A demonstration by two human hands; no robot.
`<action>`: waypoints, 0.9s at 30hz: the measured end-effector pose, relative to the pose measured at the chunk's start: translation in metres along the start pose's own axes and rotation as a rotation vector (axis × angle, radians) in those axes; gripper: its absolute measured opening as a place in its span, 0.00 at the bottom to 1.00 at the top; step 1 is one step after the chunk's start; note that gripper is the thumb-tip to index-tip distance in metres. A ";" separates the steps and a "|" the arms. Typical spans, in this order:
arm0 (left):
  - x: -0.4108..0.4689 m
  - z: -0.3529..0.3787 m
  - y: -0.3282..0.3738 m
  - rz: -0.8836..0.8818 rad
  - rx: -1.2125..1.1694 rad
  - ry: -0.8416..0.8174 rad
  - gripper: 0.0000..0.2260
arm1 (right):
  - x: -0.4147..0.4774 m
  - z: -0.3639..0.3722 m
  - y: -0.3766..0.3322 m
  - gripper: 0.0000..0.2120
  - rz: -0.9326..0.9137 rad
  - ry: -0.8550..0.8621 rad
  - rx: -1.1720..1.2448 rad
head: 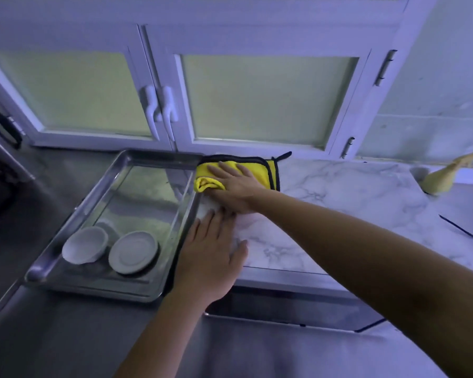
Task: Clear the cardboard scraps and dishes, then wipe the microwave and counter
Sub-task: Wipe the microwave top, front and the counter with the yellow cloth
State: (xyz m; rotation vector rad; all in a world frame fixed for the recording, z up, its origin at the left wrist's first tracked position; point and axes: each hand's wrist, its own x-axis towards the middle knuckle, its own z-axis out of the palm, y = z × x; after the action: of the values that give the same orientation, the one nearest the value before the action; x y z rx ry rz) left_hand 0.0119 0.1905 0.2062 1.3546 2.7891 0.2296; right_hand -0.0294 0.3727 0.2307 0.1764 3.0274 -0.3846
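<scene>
Right hand (236, 184) lies flat on the yellow cloth (260, 170), fingers straight and pressing it down at the far left corner of the marble-patterned microwave top (339, 192). Nothing is gripped, though the cloth's left edge is bunched into a roll by the thumb. Left hand (210, 255) is open too, fingers spread and palm resting on the near left of that same top, just beside the metal tray (93, 287). Here's the danger: the cloth already touches the tray's far right corner. A hard stroke leftward could shove the tray along the steel counter (52, 336) and rattle the dishes, and the bracing hand could knock its rim as well. That rolled edge may also smear rather than wipe. The count: one cloth, one tray, two dishes in it, a bowl (85, 244) and a plate (133, 252) side by side at the near end. At the far right is one pale yellowish piece (445, 173), possibly a scrap, but I can't tell.
</scene>
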 end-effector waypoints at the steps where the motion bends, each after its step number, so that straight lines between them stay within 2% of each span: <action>1: 0.001 0.001 0.000 -0.013 -0.012 0.001 0.37 | -0.012 -0.002 0.019 0.26 0.024 0.011 -0.005; 3: 0.001 0.003 -0.001 -0.021 -0.026 0.011 0.38 | -0.042 -0.009 0.068 0.25 0.137 0.030 -0.018; 7: 0.000 0.002 -0.001 -0.028 -0.026 0.004 0.38 | -0.133 -0.025 0.174 0.25 0.490 0.085 0.009; 11: 0.002 0.002 0.000 -0.056 -0.052 0.024 0.31 | -0.214 -0.022 0.214 0.27 0.752 0.133 0.014; 16: 0.001 0.002 0.001 -0.034 -0.127 0.092 0.26 | -0.270 0.000 0.164 0.29 0.746 0.146 -0.043; 23: 0.001 -0.001 0.002 -0.005 -0.236 0.187 0.20 | -0.307 0.038 0.043 0.32 0.703 0.216 -0.035; 25: 0.002 -0.004 0.001 0.008 -0.379 0.252 0.15 | -0.298 0.048 0.001 0.31 0.654 0.249 0.028; 27: 0.000 -0.008 0.001 -0.050 -0.660 0.302 0.10 | -0.284 0.050 -0.037 0.29 0.537 0.256 0.160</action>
State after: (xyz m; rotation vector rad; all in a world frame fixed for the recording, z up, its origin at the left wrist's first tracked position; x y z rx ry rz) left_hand 0.0121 0.1900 0.2139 1.1410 2.5591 1.3062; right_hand 0.2508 0.2951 0.2196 1.0929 3.0079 -0.5835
